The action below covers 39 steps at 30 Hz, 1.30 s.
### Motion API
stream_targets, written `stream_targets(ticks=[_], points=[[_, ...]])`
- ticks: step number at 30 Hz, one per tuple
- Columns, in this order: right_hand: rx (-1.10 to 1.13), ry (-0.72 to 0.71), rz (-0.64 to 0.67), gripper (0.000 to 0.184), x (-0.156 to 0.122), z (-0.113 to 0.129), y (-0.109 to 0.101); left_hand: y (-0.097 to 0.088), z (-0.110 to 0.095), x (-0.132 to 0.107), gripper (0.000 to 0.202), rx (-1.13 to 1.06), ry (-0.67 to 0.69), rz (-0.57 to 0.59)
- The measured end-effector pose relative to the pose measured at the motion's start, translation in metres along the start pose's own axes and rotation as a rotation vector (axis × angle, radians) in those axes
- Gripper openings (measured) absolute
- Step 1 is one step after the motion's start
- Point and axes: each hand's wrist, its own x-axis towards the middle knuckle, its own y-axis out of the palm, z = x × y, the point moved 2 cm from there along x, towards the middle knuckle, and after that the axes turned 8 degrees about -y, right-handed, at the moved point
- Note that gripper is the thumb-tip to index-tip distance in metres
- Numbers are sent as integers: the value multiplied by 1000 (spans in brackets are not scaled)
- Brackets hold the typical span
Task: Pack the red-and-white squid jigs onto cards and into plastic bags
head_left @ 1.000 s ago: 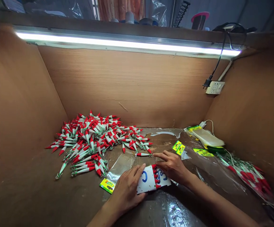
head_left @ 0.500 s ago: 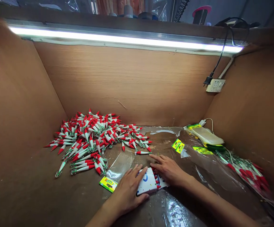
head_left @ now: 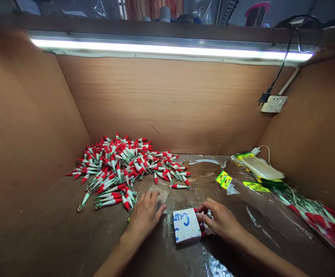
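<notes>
A white cardboard sleeve [head_left: 186,227] with blue handwriting and coloured specks lies flat in front of me. Red-tipped fishing lures [head_left: 202,229] show at its right end. There my right hand [head_left: 221,219] is closed, thumb and forefinger pinched on the lures; its fingers partly hide them. To the left of the sleeve, my left hand [head_left: 144,213] rests with fingers stretched over a clear plastic bag [head_left: 162,192]. The hand covers most of the bag and nearly all of its yellow-green header card. A large pile of red-and-white lures [head_left: 124,161] lies behind my left hand.
On the right are header-card bags [head_left: 224,179], a stack of packaging bags [head_left: 260,167] and bagged lures [head_left: 314,215]. Wooden walls [head_left: 170,104] enclose the table on three sides. A black plug [head_left: 265,97] hangs beside the wall socket [head_left: 274,104], below a tube light [head_left: 170,48].
My left hand has lifted off the sleeve and moved left onto the clear bag. The sleeve has turned slightly, uncovering its handwriting. My right hand's fingers have curled into a pinch at its end.
</notes>
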Motion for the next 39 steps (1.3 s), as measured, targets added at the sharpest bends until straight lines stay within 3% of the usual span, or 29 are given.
stream_targets(ticks=[5, 7, 11, 16, 26, 29, 31, 32, 36, 39], points=[[58, -169, -44, 14, 51, 26, 3, 4, -1, -3, 34, 57, 67, 93], [108, -177, 21, 15, 82, 38, 17, 6, -5, -7, 34, 15, 93, 124], [110, -184, 24, 14, 136, 57, 52, 6, -6, -8, 23, -37, 83, 183], [73, -118, 50, 32, 168, 63, 85, 8, -3, -9, 21, -49, 47, 182], [99, -166, 94, 52, 162, 46, 85, 10, 3, -9, 13, -131, 28, 96], [157, -229, 64, 55, 148, 52, 75, -6, 15, 3, 28, -184, -58, -109], [231, -297, 17, 57, 133, 58, 64, -16, 25, 12, 51, -350, -141, -269], [280, -333, -18, 57, 124, 60, 58, -18, 30, 16, 58, -477, -181, -275], [439, -363, -171, 58, 94, 60, 39, -4, 31, 23, 42, -862, -239, 10], [577, -192, -219, 69, 86, 45, 29, 3, 22, 19, 41, -934, -170, 162]])
